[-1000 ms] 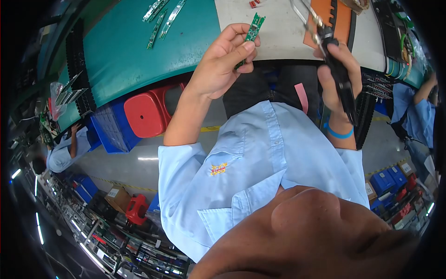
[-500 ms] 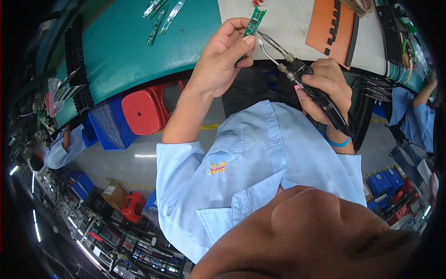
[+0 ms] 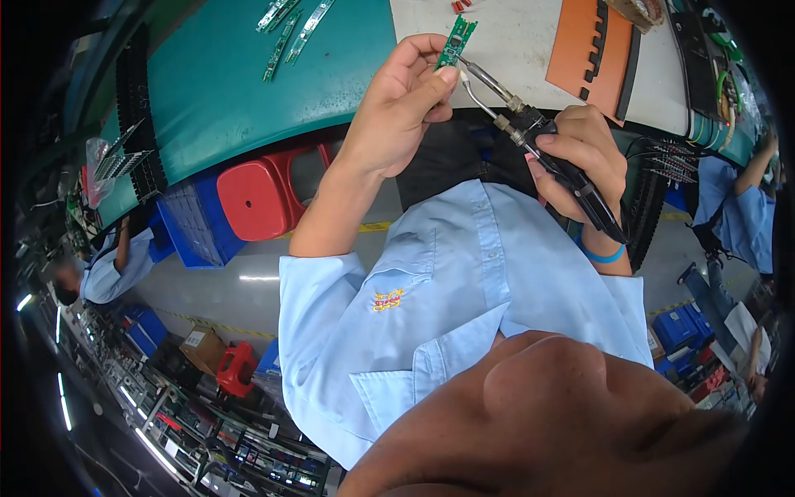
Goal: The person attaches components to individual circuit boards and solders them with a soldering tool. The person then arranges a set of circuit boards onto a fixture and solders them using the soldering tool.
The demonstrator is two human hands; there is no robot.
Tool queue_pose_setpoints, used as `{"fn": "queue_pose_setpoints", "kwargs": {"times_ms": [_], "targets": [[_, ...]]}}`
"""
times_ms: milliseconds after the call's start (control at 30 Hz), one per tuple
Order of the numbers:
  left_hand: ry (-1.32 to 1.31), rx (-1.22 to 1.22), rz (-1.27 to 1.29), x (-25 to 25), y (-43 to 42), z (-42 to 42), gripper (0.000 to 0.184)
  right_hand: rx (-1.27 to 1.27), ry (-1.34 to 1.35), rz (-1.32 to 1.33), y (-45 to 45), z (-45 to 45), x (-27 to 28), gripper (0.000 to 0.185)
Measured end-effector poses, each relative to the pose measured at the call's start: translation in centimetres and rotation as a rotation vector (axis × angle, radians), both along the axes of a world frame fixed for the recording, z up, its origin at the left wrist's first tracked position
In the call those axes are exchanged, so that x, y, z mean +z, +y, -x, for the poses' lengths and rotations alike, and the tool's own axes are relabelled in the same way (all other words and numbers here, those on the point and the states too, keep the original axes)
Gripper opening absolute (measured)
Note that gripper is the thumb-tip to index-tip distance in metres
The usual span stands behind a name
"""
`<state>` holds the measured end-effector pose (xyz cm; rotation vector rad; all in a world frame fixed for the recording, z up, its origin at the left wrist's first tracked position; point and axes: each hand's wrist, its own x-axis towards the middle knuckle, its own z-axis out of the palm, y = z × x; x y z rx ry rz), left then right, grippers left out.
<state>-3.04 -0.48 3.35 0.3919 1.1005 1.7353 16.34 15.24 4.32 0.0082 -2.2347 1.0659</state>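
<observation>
My left grip [image 3: 402, 108] pinches a thin green circuit board [image 3: 455, 40], maybe to steady it by the long black, metal-tipped tool [image 3: 527, 126] my right grip [image 3: 592, 153] squeezes.

Nothing legible met the eye. The shirt [image 3: 530, 248] bore a small stitched logo [image 3: 387, 300] in red and yellow on its chest, but its letters were too small and blurred to make out. Over on the floor, a carton [image 3: 207, 353] carried a white label [image 3: 195, 339], its print too tiny to read.
</observation>
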Motion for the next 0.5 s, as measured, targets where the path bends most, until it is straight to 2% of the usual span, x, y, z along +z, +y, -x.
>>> {"fn": "queue_pose_setpoints", "kwargs": {"times_ms": [500], "targets": [[0.004,-0.002,0.007,0.22,0.09,-0.15,0.035,-0.035,0.032,-0.001,0.55,-0.18,0.39,0.038]]}}
